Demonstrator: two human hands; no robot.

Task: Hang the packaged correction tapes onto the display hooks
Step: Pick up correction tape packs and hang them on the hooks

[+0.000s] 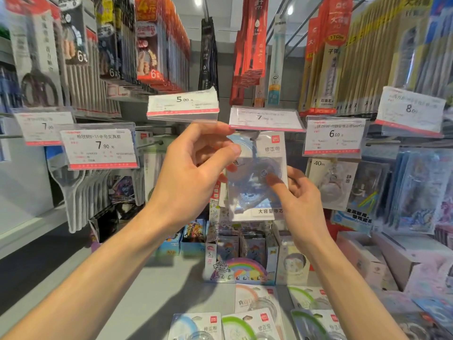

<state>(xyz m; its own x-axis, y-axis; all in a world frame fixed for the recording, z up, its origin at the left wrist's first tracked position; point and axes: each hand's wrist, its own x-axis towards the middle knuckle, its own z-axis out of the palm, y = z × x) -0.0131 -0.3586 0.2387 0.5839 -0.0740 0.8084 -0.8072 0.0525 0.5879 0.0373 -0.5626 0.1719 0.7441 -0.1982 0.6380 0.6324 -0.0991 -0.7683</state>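
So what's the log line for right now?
left hand: holds pack top | right hand: steadies blue correction tape pack | hook: under price tag

Both bare forearms reach up and forward, converging toward the middle of the view. The left hand (188,173) is raised higher, back of the hand toward the camera, fingers curled with the thumb and forefinger brought together at the upper left edge of the packaged correction tape (259,175), apparently pinching it, though the contact is blurred. The right hand (297,192) sits lower, thumb pressed on the pack's clear front, its other fingers curled behind the right edge.
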